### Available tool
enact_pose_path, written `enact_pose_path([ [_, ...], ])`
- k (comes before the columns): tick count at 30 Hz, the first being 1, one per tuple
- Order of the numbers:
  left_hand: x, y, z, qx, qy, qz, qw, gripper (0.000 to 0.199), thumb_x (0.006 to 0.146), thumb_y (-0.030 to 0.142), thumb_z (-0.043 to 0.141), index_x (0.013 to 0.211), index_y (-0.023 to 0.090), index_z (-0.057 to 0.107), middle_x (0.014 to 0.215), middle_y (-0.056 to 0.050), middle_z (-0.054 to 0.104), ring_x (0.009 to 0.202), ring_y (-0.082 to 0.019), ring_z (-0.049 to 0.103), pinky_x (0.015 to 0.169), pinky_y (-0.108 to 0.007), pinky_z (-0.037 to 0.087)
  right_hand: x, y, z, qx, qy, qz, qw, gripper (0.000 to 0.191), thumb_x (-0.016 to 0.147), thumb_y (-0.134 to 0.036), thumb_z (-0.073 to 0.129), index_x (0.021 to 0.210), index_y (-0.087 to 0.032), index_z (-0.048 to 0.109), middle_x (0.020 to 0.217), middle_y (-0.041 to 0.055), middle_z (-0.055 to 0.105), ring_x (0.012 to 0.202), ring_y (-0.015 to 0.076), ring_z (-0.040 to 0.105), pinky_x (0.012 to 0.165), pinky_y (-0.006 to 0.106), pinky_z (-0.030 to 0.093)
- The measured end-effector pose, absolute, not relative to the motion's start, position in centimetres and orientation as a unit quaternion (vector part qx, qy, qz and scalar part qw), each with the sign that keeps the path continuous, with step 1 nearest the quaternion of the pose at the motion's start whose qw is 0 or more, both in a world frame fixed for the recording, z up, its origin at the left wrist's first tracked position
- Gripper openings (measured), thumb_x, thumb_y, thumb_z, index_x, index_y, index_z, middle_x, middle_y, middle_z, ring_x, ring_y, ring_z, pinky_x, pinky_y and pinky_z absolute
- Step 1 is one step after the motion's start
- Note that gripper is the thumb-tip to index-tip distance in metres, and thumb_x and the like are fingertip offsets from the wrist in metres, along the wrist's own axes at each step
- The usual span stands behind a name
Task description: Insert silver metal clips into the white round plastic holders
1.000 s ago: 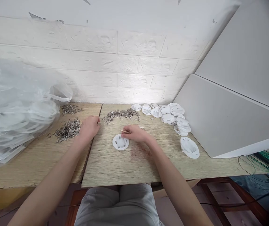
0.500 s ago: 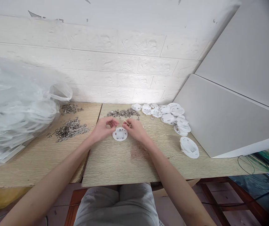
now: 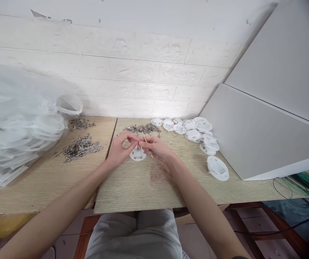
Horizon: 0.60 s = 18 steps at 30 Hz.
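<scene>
Your left hand has thumb and finger meeting at the fingertips of your right hand; anything pinched there is too small to tell. Your right hand grips a thin stick. The white disc lies flat, partly behind your fingers, well in from the table's front edge. Likely light, stiff plastic, somewhat slippery: take it by the rim, sparing the raised middle.

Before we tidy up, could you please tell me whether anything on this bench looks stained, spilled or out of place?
A reddish-brown smudge discolours the pale wood-grain tabletop beside the right forearm, perhaps a stain or wear. A few small silvery metal pieces lie strayed left of their loose pile.
</scene>
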<state>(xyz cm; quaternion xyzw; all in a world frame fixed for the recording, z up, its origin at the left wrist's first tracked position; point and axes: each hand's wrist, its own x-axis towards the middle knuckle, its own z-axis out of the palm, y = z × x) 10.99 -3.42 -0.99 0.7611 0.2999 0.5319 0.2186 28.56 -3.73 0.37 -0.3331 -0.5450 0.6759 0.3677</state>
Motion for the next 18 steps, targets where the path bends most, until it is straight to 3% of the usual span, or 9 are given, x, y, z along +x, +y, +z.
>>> enact_pose_path([
  [4, 11.1, -3.4, -0.7, 0.762, 0.315, 0.522, 0.219, 0.012, 0.084, 0.027, 0.063, 0.094, 0.02, 0.061, 0.091, -0.005, 0.064, 0.078, -0.015, 0.057, 0.073, -0.03, 0.048, 28.6, -3.7, 0.3, -0.358, -0.516, 0.676, 0.386, 0.035, 0.064, -0.041, 0.079, 0.079, -0.016, 0.06, 0.058, -0.0075, 0.043, 0.045, 0.0037, 0.025, 0.044, 0.023, 0.016],
  [9, 10.1, -2.8, -0.3, 0.769, 0.34, 0.438, 0.319, 0.068, 0.076, 0.036, 0.072, 0.135, 0.027, 0.039, 0.12, -0.01, 0.059, 0.104, -0.02, 0.057, 0.088, -0.035, 0.047, 29.2, -3.4, 0.3, -0.422, -0.527, 0.603, 0.424, 0.032, 0.066, -0.042, 0.074, 0.076, -0.017, 0.058, 0.065, -0.0044, 0.051, 0.048, 0.0044, 0.028, 0.045, 0.023, 0.019],
  [12, 9.3, -2.6, -0.1, 0.808, 0.366, 0.325, 0.328, 0.094, 0.066, 0.043, 0.079, 0.145, 0.03, 0.029, 0.129, -0.011, 0.054, 0.114, -0.026, 0.053, 0.093, -0.039, 0.045, 29.4, -3.3, 0.1, -0.467, -0.576, 0.521, 0.422, 0.024, 0.071, -0.038, 0.069, 0.078, -0.016, 0.062, 0.071, -0.002, 0.056, 0.054, 0.0064, 0.038, 0.05, 0.022, 0.028],
  [15, 8.9, -2.7, -0.1, 0.84, 0.374, 0.247, 0.306, 0.105, 0.058, 0.044, 0.083, 0.147, 0.029, 0.03, 0.126, -0.012, 0.055, 0.117, -0.03, 0.052, 0.096, -0.043, 0.043, 29.2, -3.2, -0.2, -0.498, -0.62, 0.466, 0.388, 0.014, 0.073, -0.029, 0.064, 0.075, -0.016, 0.063, 0.072, -0.0004, 0.059, 0.064, 0.0099, 0.049, 0.058, 0.023, 0.036],
  [18, 8.9, -2.7, -0.4, 0.859, 0.358, 0.22, 0.293, 0.104, 0.059, 0.041, 0.083, 0.147, 0.028, 0.031, 0.124, -0.013, 0.057, 0.117, -0.031, 0.053, 0.101, -0.047, 0.039, 28.9, -3.2, -0.5, -0.515, -0.651, 0.437, 0.347, 0.01, 0.074, -0.024, 0.06, 0.073, -0.015, 0.063, 0.072, 0.0003, 0.062, 0.065, 0.0115, 0.052, 0.059, 0.023, 0.038],
])
